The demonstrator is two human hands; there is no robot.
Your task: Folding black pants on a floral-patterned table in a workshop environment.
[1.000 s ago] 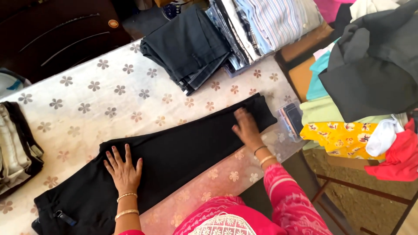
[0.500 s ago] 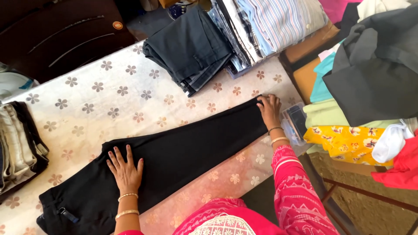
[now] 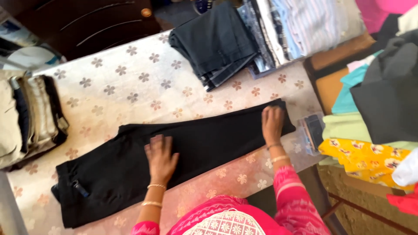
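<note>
Black trousers (image 3: 204, 143) lie flat and lengthwise across a table covered in a cream floral cloth (image 3: 130, 87). My left hand (image 3: 161, 159) presses palm-down on the middle of the trousers, fingers spread. My right hand (image 3: 272, 124) rests flat on the leg end near the table's right edge. Neither hand grips the fabric. The waistband end lies at the lower left.
A stack of folded dark trousers (image 3: 215, 41) and striped shirts (image 3: 296, 26) sits at the table's far side. Folded beige garments (image 3: 26, 115) lie at the left edge. Piles of coloured clothes (image 3: 370, 130) fill the right. A small clear box (image 3: 310, 132) sits by the right edge.
My right hand has slid along the trouser leg to its end. My left hand stays pressed on the middle of the trousers.
</note>
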